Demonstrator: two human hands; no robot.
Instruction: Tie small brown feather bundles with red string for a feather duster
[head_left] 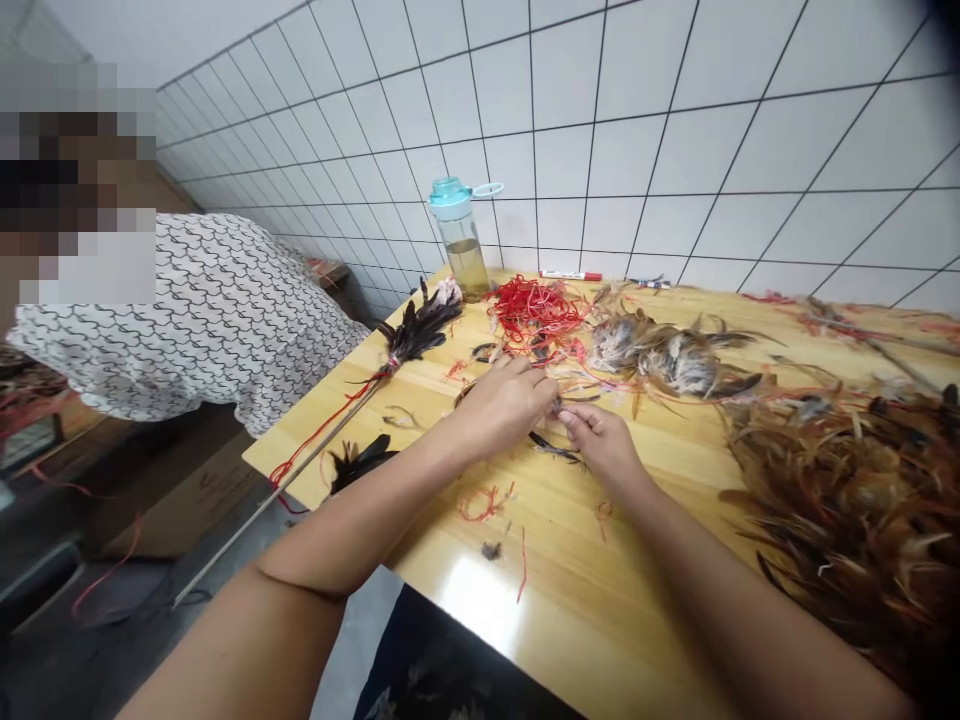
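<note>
This looks like a small craft workshop: a wooden table (pixel 570 600) carries a heap of brown feathers (pixel 862 500), a tangle of red string (pixel 536 308) and a stick (pixel 322 442) tipped with black feathers (pixel 420 332). String scraps (pixel 484 503) litter the top (a drink bottle (pixel 461 240) stands there too), beside a white tiled wall (pixel 574 150).

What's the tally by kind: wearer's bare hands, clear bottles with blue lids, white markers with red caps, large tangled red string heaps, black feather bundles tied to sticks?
Left hand and right hand, both bare: 2
Blue-lidded clear bottle: 1
Red-capped white marker: 1
Tangled red string heap: 1
Stick-tied black feather bundle: 1
Total: 6
</note>
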